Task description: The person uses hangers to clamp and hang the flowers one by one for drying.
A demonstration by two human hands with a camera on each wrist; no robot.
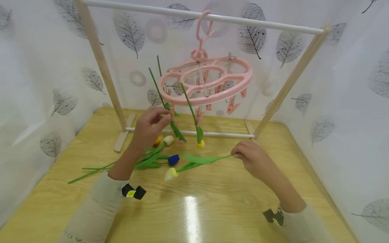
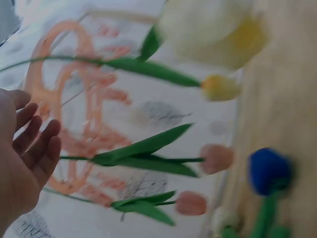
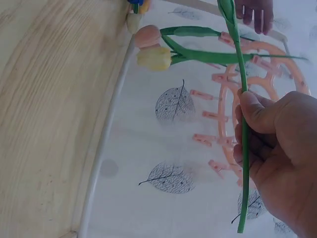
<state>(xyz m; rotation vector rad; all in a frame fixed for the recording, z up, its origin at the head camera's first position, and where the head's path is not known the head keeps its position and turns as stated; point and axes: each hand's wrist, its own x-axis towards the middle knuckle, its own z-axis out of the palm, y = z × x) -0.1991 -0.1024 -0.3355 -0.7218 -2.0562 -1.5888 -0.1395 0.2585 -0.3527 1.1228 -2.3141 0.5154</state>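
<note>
My right hand (image 1: 250, 160) pinches the green stem (image 3: 243, 74) of a pale yellow-white tulip (image 1: 171, 173), whose bloom points left above the table. A pink clip hanger (image 1: 231, 91) hangs by its hook, with clips dangling round its ring. Clipped to it, blooms down, are a yellow tulip (image 2: 220, 88), a pink tulip (image 2: 216, 158) and a second pink tulip (image 2: 190, 203). At the hanger's left side my left hand (image 1: 152, 125) has its fingers beside a clip (image 1: 172, 113); they look loosely bent and hold nothing in the left wrist view.
The hanger's white rod (image 1: 146, 8) spans two wooden posts (image 1: 103, 64) over the table (image 1: 231, 209). Under my left forearm lie several tulips, including a blue tulip (image 1: 173, 160), a white tulip (image 1: 168, 140) and an orange tulip (image 1: 157, 141). Leaf-printed curtains (image 1: 349, 111) surround the table.
</note>
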